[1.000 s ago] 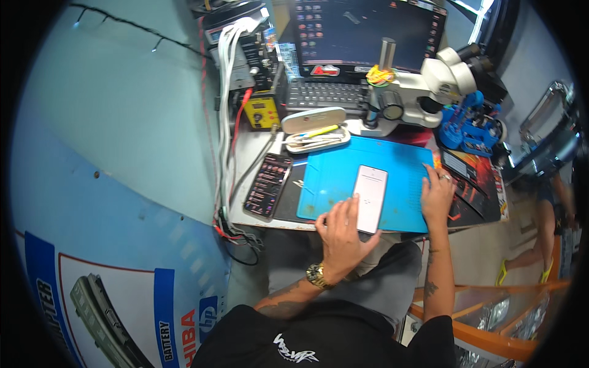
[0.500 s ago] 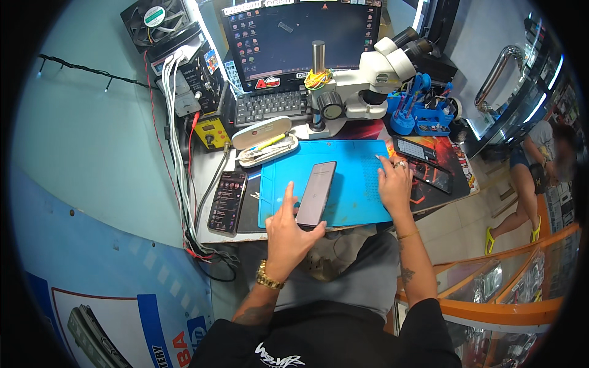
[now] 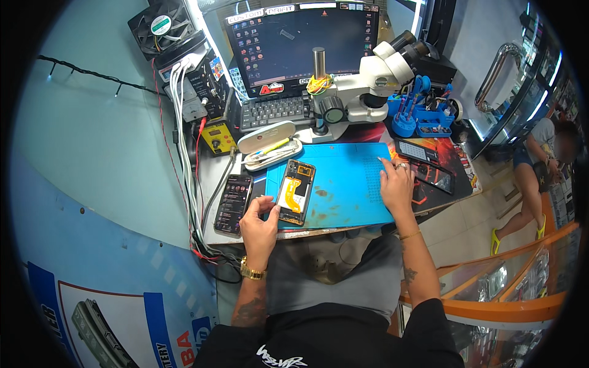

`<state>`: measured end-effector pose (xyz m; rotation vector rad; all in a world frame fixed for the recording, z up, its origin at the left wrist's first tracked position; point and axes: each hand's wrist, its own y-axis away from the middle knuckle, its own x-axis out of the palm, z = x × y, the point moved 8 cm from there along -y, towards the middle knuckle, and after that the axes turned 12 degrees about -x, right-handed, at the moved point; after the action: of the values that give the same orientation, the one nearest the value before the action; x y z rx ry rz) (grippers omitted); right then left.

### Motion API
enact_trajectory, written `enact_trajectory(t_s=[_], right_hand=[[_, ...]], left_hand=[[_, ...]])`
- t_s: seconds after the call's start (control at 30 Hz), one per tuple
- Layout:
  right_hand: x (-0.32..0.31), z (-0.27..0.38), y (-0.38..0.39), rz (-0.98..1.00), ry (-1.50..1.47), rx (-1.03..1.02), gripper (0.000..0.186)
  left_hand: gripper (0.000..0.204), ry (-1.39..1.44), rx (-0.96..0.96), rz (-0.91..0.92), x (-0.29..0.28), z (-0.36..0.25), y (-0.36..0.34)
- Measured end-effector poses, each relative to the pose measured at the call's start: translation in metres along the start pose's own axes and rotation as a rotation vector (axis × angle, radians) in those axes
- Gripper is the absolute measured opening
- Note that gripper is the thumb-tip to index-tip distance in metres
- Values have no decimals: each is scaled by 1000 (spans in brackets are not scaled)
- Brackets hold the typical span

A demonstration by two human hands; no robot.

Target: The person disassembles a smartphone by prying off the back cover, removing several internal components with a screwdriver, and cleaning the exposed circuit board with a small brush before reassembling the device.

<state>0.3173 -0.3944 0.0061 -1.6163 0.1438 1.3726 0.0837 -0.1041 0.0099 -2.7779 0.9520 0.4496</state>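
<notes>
An opened phone (image 3: 296, 193) lies towards the left of the blue work mat (image 3: 350, 211). Its back cover is off, baring the battery and a yellow flex cable. My left hand (image 3: 259, 227) has its fingers curled in at the phone's left edge, the thumb against its lower side. At the mat's right edge rests my right hand (image 3: 397, 184), index finger stretched out, with no object visible in it. Just beyond that hand lie a dark phone part (image 3: 435, 178) and a dark device with a pale panel (image 3: 417, 151).
Left of the mat lies a phone with its screen lit (image 3: 234, 204). Behind it are an open tool case (image 3: 270, 147), a keyboard (image 3: 276, 112) and a microscope (image 3: 368, 86). Cables (image 3: 187, 153) hang at the left; a blue tool holder (image 3: 423, 116) stands at the back right.
The phone has been turned over from its plain pinkish face to its open inside and shifted left. My left hand moved left with it, its fingers curling in. My right hand stayed put.
</notes>
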Motion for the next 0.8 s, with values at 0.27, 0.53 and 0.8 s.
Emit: enact_trajectory(t_s=[0.27,0.53,0.8], right_hand=[[-20,18,-7,-142,17,-89,33],[-15,174,-95,-62,-398,-701,38],[86,281,-161,352,-267,-903,26]], left_hand=[[16,44,29,52,13,-12,-8],[11,16,151,394,57,-31,-36],[17,-109,251,550,82,-35,-48]])
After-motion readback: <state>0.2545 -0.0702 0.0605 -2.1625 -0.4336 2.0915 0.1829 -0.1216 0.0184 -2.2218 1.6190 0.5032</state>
